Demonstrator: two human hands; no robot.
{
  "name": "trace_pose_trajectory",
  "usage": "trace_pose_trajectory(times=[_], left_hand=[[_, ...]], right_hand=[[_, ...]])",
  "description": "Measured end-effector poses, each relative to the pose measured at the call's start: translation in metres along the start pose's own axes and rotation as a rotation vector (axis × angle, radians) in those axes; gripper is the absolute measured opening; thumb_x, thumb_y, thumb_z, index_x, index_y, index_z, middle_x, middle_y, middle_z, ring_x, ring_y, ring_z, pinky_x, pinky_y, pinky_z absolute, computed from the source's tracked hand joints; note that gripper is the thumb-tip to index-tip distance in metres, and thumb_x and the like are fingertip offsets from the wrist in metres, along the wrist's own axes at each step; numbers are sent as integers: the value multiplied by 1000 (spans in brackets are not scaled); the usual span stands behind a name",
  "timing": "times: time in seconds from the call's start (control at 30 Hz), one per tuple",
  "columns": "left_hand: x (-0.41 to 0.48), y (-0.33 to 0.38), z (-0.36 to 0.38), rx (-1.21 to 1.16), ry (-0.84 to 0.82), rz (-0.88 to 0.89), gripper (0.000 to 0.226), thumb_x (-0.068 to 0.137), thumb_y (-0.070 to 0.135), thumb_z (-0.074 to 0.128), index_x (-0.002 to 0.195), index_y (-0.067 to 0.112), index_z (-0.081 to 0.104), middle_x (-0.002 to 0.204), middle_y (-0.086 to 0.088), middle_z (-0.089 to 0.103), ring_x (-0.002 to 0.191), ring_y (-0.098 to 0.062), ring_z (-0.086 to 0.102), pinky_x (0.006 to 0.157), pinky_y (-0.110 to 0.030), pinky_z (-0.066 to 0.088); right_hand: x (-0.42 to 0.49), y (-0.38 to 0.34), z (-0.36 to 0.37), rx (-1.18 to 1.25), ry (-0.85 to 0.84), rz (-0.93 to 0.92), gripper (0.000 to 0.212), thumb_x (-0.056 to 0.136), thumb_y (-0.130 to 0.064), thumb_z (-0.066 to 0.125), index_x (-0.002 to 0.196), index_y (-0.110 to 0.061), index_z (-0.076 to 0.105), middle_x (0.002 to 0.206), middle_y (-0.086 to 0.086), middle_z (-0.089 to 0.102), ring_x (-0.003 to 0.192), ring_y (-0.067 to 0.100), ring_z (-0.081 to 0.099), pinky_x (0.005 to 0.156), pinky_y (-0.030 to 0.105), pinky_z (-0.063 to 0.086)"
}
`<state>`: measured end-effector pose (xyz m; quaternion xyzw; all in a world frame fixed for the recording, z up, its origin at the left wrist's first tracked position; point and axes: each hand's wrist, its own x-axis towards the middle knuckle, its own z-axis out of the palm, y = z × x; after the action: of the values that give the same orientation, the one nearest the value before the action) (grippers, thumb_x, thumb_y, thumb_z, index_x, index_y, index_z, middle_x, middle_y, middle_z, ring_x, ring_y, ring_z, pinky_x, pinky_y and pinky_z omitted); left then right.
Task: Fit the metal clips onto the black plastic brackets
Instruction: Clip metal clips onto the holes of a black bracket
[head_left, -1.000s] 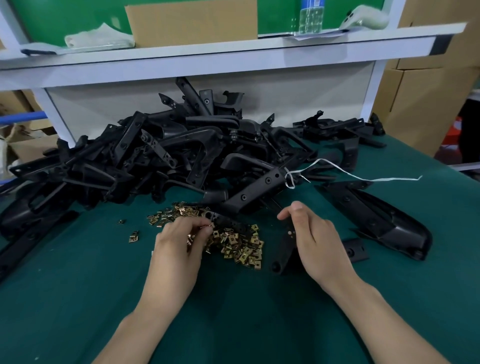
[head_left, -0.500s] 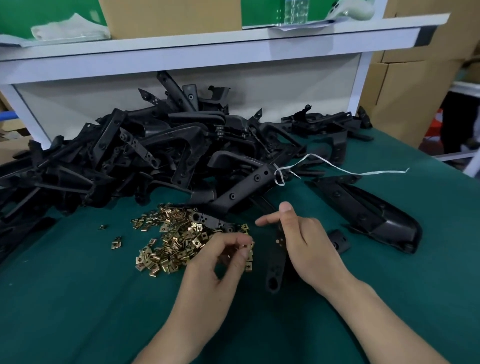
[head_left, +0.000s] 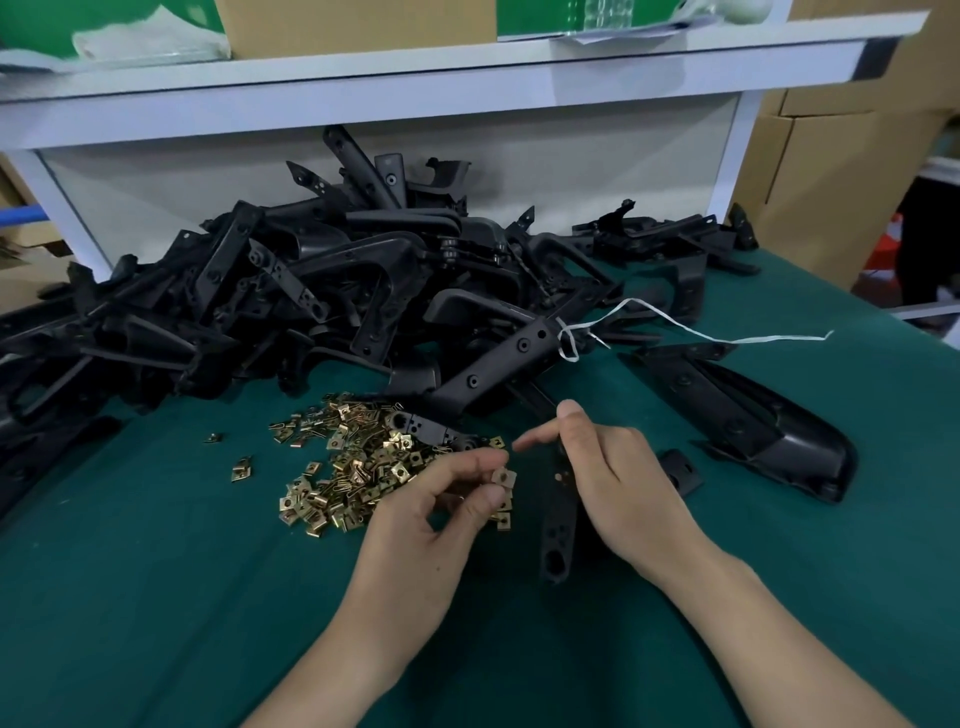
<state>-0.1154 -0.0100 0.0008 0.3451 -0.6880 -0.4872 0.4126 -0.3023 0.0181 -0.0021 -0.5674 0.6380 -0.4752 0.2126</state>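
The left hand (head_left: 431, 519) pinches one small gold clip (head_left: 503, 477) between thumb and fingertips. It holds the clip out at the very tips, so the clip's open side can be turned the right way.

The right hand (head_left: 623, 483) holds a long black bracket (head_left: 557, 535), which pokes out below its fingers and points back toward the person. The pointing finger and thumb stick out straight. The other fingers are hidden, but I think they curl round the bracket to keep it from moving. The clip is just beside the bracket's top end and not touching it, so it is not on yet.

The heap of clips (head_left: 353, 467) lies on the green surface (head_left: 156, 597) right next to the left hand, on its outer side, easy to reach. The big pile of brackets (head_left: 311, 291) sits farther out, past both hands. I think these are waiting for their clips. A white string (head_left: 727, 340) trails past the right hand.
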Motion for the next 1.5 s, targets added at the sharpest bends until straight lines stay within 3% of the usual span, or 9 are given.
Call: trace_pose_trajectory(times=[0.23,0.47,0.6,0.73,0.9,1.27,1.5], left_hand=[[0,0,0,-30,8,0,22,85,25,67,103,36,74,92,17,74,88,3,66,77,-6,47],[1,-1,0,45,88,38,22,84,35,64,102,46,71,93,21,72,91,0,65,76,-6,46],[2,-4,-1,98,129,62,17,85,38,62,100,43,70,92,22,72,90,-1,66,75,-6,47],[2,-4,-1,102,136,63,17,86,38,62,101,41,70,94,22,72,93,1,67,78,-7,47],[0,-1,0,143,156,98,14,87,41,62,99,39,70,92,24,71,90,2,66,73,-4,45],[0,1,0,154,165,127,14,85,41,64,96,35,71,90,24,72,89,2,67,74,-6,46],[-1,0,0,130,181,136,12,85,37,66,96,35,71,89,24,72,88,3,66,73,-5,45]], right_hand=[[1,2,1,-1,10,4,64,98,-69,16,94,-42,74,69,15,69,69,17,67,70,38,50],[1,2,1,-2,30,6,60,99,-66,19,92,-43,74,67,0,70,70,9,67,69,31,50],[1,1,1,-3,33,-2,60,98,-67,18,92,-44,73,59,13,63,62,15,63,65,34,47],[2,1,2,-13,15,5,59,97,-69,18,93,-46,72,72,23,67,69,22,66,69,41,50],[1,2,1,-10,5,10,60,98,-69,18,93,-46,73,75,23,68,71,25,68,71,46,53],[1,3,2,-5,9,12,60,98,-71,19,92,-47,73,71,24,66,66,27,65,64,44,51],[1,3,2,1,12,25,59,98,-71,20,91,-46,73,67,19,66,64,19,65,65,40,50]])
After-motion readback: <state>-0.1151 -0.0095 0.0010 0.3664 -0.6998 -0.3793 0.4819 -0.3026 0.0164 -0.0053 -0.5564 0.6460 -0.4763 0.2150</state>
